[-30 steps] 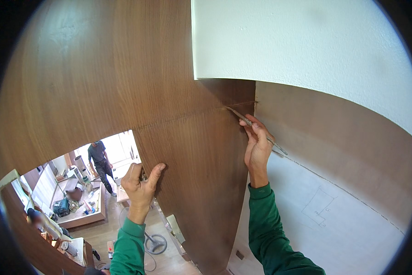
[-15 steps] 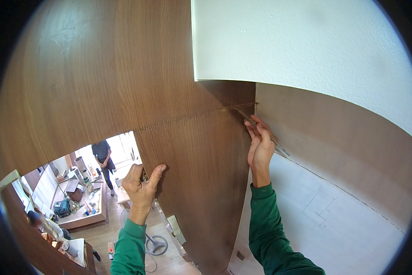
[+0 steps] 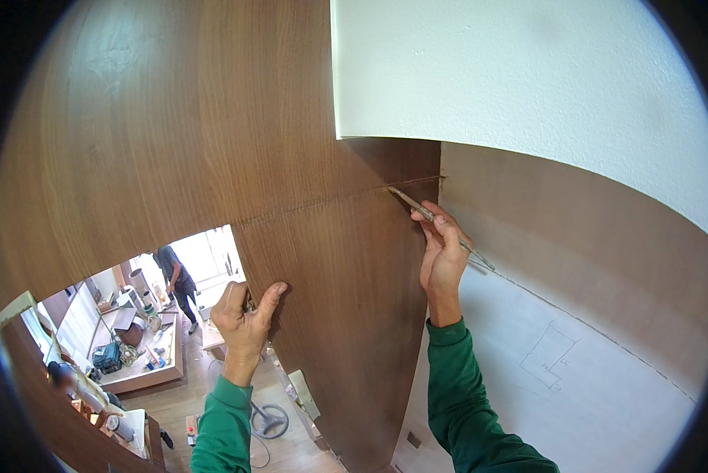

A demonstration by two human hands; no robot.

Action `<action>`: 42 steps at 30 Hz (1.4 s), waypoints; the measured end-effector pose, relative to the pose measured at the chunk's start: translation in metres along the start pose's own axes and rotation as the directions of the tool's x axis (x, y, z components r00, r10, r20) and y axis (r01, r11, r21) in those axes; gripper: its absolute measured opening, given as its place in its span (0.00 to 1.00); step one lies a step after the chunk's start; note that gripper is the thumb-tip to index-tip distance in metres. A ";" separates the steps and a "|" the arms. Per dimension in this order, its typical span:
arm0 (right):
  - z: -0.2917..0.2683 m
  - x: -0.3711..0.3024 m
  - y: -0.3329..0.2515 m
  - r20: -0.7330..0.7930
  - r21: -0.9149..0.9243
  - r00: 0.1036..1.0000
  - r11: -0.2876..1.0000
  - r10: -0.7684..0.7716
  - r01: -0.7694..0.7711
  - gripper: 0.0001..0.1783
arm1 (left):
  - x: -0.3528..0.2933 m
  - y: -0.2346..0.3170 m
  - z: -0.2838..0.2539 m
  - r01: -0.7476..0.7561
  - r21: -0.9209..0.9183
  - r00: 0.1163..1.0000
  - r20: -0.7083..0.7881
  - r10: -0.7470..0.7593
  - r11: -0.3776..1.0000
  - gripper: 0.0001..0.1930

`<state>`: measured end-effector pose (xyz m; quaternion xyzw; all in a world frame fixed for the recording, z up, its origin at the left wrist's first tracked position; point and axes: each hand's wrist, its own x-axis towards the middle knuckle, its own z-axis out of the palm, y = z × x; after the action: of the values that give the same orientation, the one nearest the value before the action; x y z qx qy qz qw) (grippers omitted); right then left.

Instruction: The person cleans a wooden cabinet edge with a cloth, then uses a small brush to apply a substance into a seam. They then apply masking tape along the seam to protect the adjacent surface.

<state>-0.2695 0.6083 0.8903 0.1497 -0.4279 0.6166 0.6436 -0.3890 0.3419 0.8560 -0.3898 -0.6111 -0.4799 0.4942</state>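
Note:
My right hand (image 3: pixel 442 256) pinches a slim paintbrush (image 3: pixel 411 202) between thumb and fingers, its handle sticking out behind the hand. The brush tip is at the thin dark seam (image 3: pixel 314 203) that runs across the brown wood-grain panel (image 3: pixel 338 292), a little left of the inner corner. My left hand (image 3: pixel 244 319) is closed round the panel's left edge, thumb against its face and the other fingers curled at the edge. Both forearms wear green sleeves.
A white textured surface (image 3: pixel 527 71) juts out at upper right, above a wall (image 3: pixel 504 347) with a pencil sketch. Far below at left are a cluttered worktable (image 3: pixel 145 382), a round grey stand base (image 3: pixel 270 422) on the floor and a person in dark clothes (image 3: pixel 177 280). Another person is at lower left.
The brush tip has moved a little left along the seam, with my right hand shifting slightly. My left hand stays put. The person in dark clothes below has changed posture.

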 end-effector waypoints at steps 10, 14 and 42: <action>0.000 0.000 0.003 -0.005 0.002 1.000 1.000 -0.013 0.013 0.12 | -0.002 -0.007 0.000 -0.019 0.061 1.000 0.020 0.018 0.998 0.23; -0.002 0.001 0.003 -0.039 0.020 0.999 1.000 0.005 -0.004 0.12 | -0.002 -0.007 0.001 -0.027 0.035 1.000 0.007 0.026 0.999 0.23; -0.010 0.005 0.008 -0.074 0.081 0.997 0.996 0.035 -0.029 0.10 | 0.000 -0.003 0.002 -0.059 0.004 0.998 -0.017 0.059 0.998 0.22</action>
<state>-0.2734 0.6207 0.8857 0.1451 -0.3805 0.6488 0.6429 -0.3927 0.3435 0.8552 -0.4028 -0.5960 -0.4674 0.5138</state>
